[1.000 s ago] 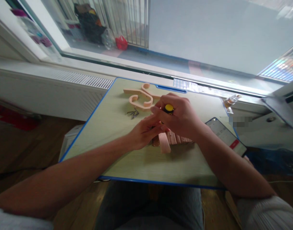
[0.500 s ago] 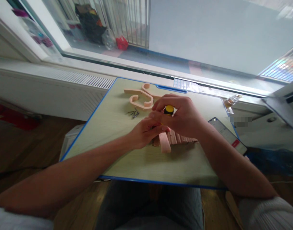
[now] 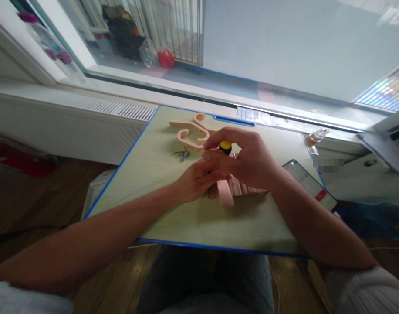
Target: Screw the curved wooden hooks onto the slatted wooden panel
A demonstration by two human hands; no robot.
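Head view: work at the middle of the table. The right hand hides most of a tool; only the yellow-and-black end of its handle shows, gripped between thumb and curled fingers. The lower part of the tool is covered by both hands. The left hand meets the right from 8 o'clock, its fingers bent; whether they pinch the tool, the wood or something smaller cannot be told. Directly beneath the left fingertips, a pale wooden piece projects toward 6 o'clock, its far end concealed. It crosses a ribbed brown board, partly covered by the right hand. Screw-like metal pieces lie at 10 o'clock from the hands, curved wooden pieces at 11, a phone, partly behind the right forearm, at 4.
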